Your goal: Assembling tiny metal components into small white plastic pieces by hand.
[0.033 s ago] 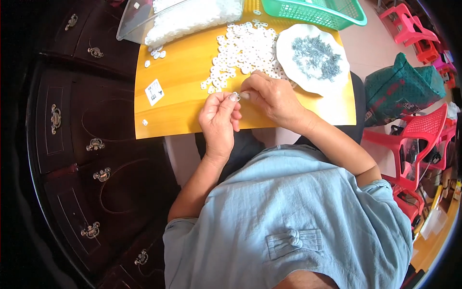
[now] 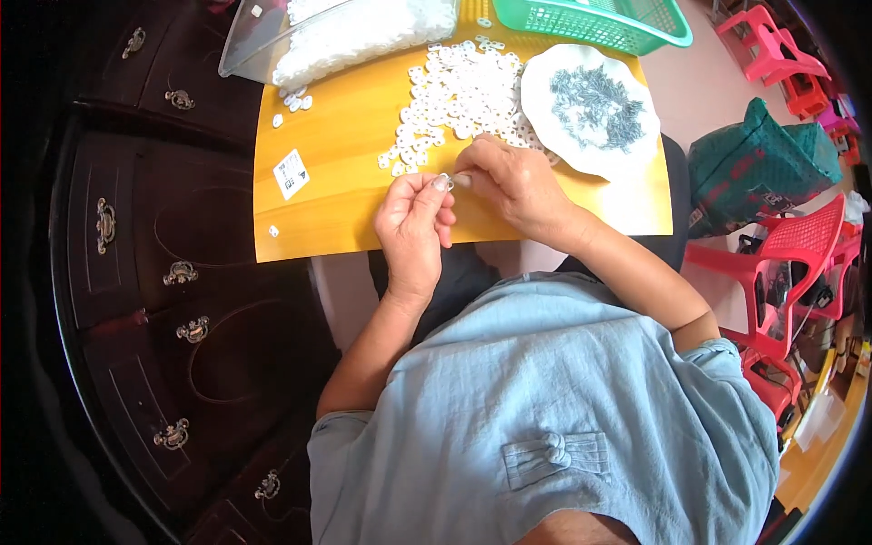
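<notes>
My left hand pinches a small white plastic piece between thumb and forefinger, just above the near part of the yellow tabletop. Close against that piece, the fingertips of my right hand are pressed together; whatever they hold is too small to make out. Beyond both hands spreads a loose pile of white plastic pieces, flat with small holes. To its right, a white scalloped plate carries many thin dark grey metal bits, like small screws or pins.
A clear plastic bin full of white pieces stands at the far left of the table, beside a green basket. A printed white label lies left. Dark drawers flank the table; pink plastic chairs and a green bag are right.
</notes>
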Demonstrator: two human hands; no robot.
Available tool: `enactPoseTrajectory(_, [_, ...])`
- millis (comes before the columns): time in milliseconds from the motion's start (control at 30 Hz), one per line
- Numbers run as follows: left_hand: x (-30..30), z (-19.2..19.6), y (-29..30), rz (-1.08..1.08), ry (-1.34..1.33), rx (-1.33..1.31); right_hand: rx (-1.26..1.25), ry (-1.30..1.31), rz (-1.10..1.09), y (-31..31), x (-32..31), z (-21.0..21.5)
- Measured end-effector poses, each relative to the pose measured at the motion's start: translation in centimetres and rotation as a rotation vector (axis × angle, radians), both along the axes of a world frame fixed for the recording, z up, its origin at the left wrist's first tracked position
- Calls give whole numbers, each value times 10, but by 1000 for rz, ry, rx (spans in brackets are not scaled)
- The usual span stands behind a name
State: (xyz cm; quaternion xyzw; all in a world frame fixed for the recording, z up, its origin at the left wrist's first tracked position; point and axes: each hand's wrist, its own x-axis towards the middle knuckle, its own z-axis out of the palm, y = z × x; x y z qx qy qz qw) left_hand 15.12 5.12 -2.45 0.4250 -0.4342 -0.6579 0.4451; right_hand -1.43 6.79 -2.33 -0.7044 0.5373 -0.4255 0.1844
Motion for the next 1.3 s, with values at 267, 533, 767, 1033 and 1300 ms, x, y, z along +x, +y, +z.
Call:
enactPoseTrajectory(267, [-1,0,-2,-47,-80,-18,-38,-54,3,-3,2,-8])
enactPoseTrajectory(533, [-5,-14,-3,-34,-191,-173,-95,-71,56,-5,1,-18])
enactPoseTrajectory(767, [3,-1,-6,23,88,36,-124,9,-149,26,-17,13])
enactPoseTrajectory(1033, [2,1,-7,46,135,46,-193,330,-185,42,-14,4])
enactPoseTrajectory(1300, [4,-5,-1,23,75,-15,-186,643,-318,20,-10,8])
